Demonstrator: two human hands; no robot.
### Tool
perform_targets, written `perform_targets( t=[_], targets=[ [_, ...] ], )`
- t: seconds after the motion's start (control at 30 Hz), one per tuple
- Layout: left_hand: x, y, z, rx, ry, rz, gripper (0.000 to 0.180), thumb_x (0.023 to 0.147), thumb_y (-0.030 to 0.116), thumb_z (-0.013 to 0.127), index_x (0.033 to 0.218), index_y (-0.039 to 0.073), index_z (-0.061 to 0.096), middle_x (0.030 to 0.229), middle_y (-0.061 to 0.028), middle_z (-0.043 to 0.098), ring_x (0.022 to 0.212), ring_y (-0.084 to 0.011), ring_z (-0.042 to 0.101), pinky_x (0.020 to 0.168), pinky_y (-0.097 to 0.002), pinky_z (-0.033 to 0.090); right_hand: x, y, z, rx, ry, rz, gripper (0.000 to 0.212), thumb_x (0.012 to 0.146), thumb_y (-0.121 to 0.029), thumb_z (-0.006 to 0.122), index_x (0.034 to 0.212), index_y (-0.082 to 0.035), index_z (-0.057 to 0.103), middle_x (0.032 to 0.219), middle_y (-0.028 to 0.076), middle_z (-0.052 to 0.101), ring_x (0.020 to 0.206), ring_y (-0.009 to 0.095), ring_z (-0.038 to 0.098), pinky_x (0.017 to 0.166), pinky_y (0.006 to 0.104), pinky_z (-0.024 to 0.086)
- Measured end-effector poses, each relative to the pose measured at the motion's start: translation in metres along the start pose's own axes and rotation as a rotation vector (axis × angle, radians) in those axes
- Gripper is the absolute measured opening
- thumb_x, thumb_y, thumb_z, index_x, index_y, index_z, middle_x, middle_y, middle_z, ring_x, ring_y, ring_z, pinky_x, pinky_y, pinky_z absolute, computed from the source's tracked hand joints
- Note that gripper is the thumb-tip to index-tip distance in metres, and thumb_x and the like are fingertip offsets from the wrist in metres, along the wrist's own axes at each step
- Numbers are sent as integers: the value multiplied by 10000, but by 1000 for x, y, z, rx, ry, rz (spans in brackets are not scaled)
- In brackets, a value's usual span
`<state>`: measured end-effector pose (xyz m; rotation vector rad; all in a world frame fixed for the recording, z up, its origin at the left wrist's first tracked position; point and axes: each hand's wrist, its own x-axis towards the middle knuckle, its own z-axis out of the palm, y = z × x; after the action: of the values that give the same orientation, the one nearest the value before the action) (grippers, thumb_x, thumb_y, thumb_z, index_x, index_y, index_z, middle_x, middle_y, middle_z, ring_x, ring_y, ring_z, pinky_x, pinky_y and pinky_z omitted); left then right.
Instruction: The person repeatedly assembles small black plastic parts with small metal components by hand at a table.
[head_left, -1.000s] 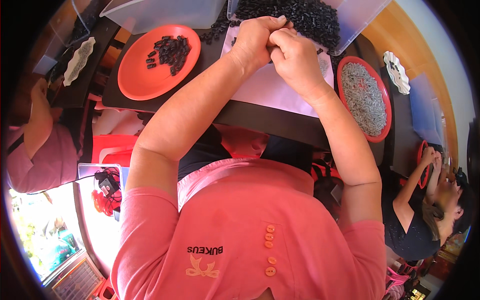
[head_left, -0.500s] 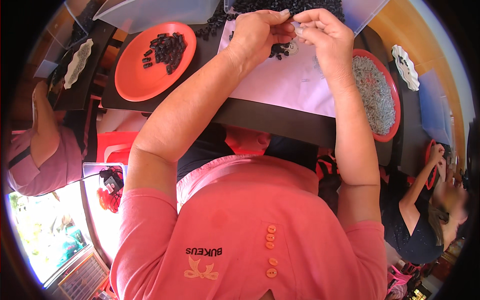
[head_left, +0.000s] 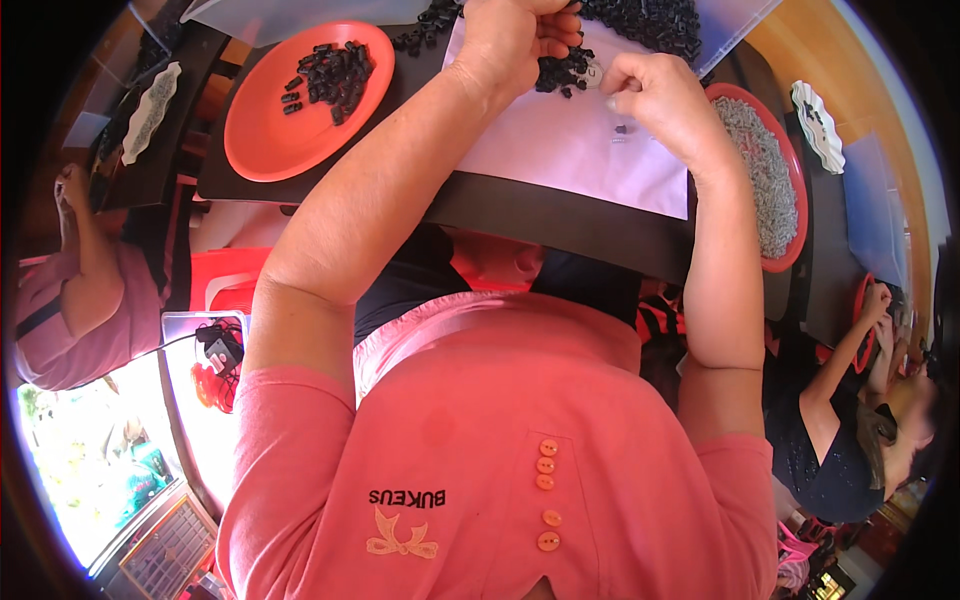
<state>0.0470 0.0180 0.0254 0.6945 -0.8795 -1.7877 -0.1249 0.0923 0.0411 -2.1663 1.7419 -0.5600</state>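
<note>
At the top edge of the view my left hand (head_left: pixel 505 45) is closed with curled fingers, partly cut off; whatever it holds is hidden. It hovers by a small cluster of black plastic parts (head_left: pixel 565 72) on the pale pink cloth (head_left: pixel 550 140). My right hand (head_left: pixel 670 105) is lower and to the right over the cloth, its thumb and index finger bent and slightly apart, with nothing visible between them. Just below those fingertips lie a small black part (head_left: pixel 620 129) and a tiny metal spring (head_left: pixel 618 141).
An orange-red plate (head_left: pixel 265 120) with black parts stands left, a red plate of metal springs (head_left: pixel 760 180) right. Black parts heap up in a clear bin (head_left: pixel 735 40) at the back. White scalloped dishes (head_left: pixel 817 125) stand at both sides. Two people work nearby.
My hands have parted: the right moved down toward the spring, the left up toward the top edge. A small black part now shows near the spring.
</note>
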Motion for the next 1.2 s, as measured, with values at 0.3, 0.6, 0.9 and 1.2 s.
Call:
perform_targets(
  t=[0.3, 0.6, 0.9, 1.2],
  targets=[
    [-1, 7, 2, 21, 9, -43, 204, 928, 149, 590, 779, 14, 626, 723, -83, 611, 671, -198, 568, 621, -319, 438, -21, 1, 7, -317, 147, -232, 97, 738, -54, 608, 817, -47, 664, 796, 110, 648, 808, 314, 633, 701, 415, 484],
    [-4, 5, 5, 32, 14, -37, 189, 913, 139, 612, 770, 15, 628, 711, -85, 616, 627, -197, 571, 577, -303, 446, -34, 4, 20, -397, 226, -467, 103, 737, -14, 551, 792, -44, 633, 817, 89, 622, 869, 281, 596, 780, 382, 451],
    [0, -1, 3, 46, 11, 3, 198, 913, 134, 613, 753, 17, 616, 694, -81, 608, 602, -188, 559, 555, -305, 442, -38, 4, 20, -436, 207, -502, 135, 738, -5, 549, 836, -53, 628, 845, 70, 610, 882, 270, 585, 792, 371, 437],
    [-1, 0, 5, 55, 31, 26, 187, 905, 126, 621, 766, 1, 628, 685, -88, 615, 586, -194, 568, 536, -309, 439, -40, 7, 20, -350, 315, -583, 211, 694, 44, 553, 849, -75, 631, 825, 47, 613, 856, 251, 584, 778, 360, 419]
  ],
)
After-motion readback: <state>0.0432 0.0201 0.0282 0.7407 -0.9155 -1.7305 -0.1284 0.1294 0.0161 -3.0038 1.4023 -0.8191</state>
